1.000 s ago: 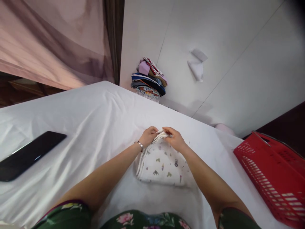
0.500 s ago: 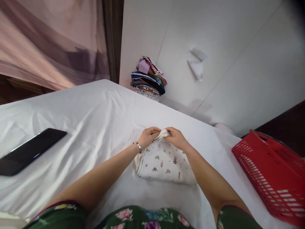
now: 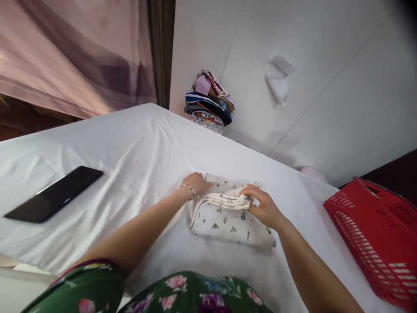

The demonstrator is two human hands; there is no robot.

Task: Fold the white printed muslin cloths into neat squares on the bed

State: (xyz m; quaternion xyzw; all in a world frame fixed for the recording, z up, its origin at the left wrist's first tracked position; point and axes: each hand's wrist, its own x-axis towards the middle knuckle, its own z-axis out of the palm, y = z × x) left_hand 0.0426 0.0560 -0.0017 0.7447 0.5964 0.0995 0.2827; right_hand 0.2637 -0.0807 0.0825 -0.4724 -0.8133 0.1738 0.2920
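Observation:
A folded white cloth (image 3: 228, 224) with a small plant-like print lies on the white bedsheet in front of me. Its far layers are turned back in a pleated flap across the top. My right hand (image 3: 264, 208) pinches the right end of that flap between thumb and fingers. At the far left corner of the cloth, my left hand (image 3: 196, 183) has its thumb over the top and its fingers curled at the edge; the fingertips are partly hidden. A bracelet (image 3: 189, 190) circles the left wrist.
On the left of the bedsheet (image 3: 137, 152) lies a black tablet-like device (image 3: 55, 195). A red plastic basket (image 3: 374, 239) stands at the right. Beyond the sheet's far edge are a stack of folded clothes (image 3: 210, 102), a white packet (image 3: 278, 87) and a pink curtain (image 3: 81, 56).
Both hands were together at the cloth's far edge. My left hand has moved to the far left corner; my right hand has drawn the pleated flap nearer and to the right.

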